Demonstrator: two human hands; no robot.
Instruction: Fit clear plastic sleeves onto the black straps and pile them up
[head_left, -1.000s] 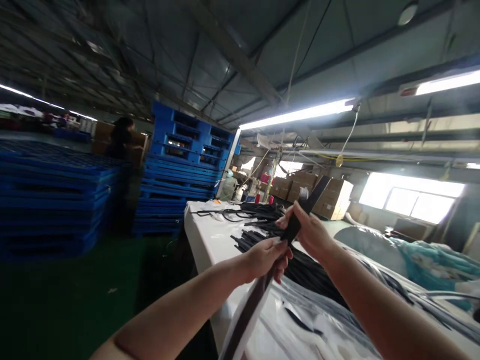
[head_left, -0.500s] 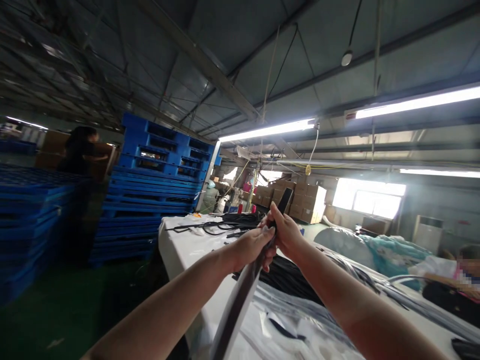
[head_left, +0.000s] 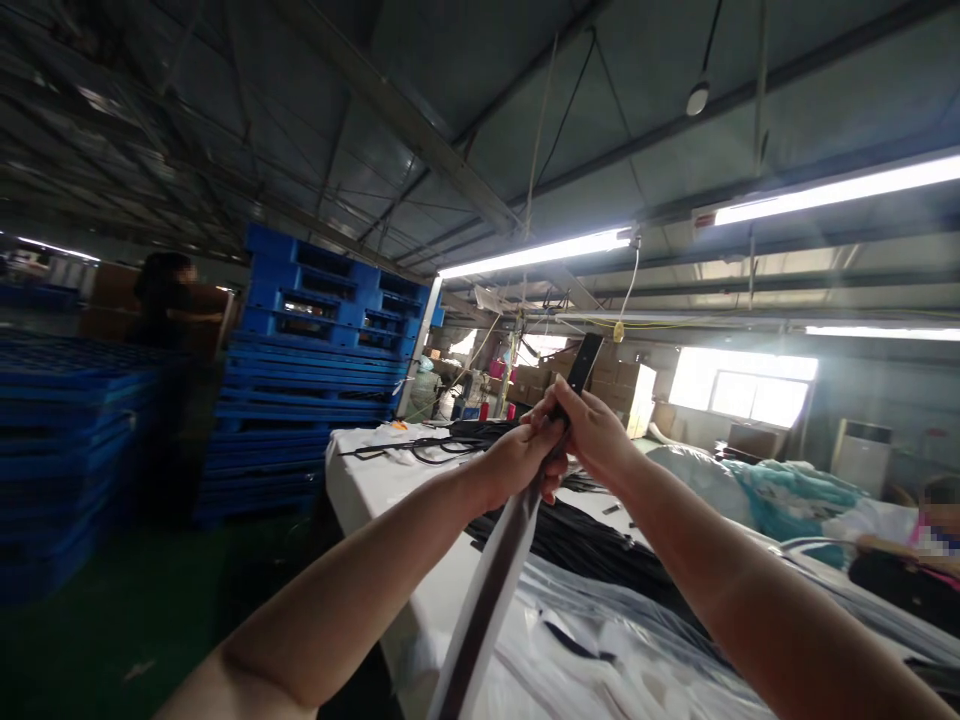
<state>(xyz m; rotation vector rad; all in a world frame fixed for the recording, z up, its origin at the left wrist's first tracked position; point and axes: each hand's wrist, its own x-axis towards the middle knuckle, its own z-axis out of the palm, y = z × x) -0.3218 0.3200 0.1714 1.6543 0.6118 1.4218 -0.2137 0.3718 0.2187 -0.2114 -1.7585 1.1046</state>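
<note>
Gripping a long, flat black strip, a person's two bare hands meet near the middle of the view, above a white-covered surface. The left hand comes in from the lower left, its thumb laid along the strip and its fingers curled around it. The right hand sits just above and beside it, pinching the strip between thumb and fingers; the two hands touch or nearly touch, and it is hard to tell which.

The strip is held at a slant. Its bare upper end, marked with small pale dots, points up and to the right beyond the hands. Below them it runs down toward the viewer inside a pale, see-through sleeve, leaving the bottom edge of the view.

Under and behind the hands, a heap of black strips lies across the surface, with thinner dark cords toward the far end. Nearer, crumpled clear plastic spreads out.

To the left stand tall stacks of blue pallets on a green floor, with a dark-clothed person behind them, blurred. To the right are a teal bundle and a bright window. Cardboard boxes stand beyond the hands, and tube lights hang overhead.
</note>
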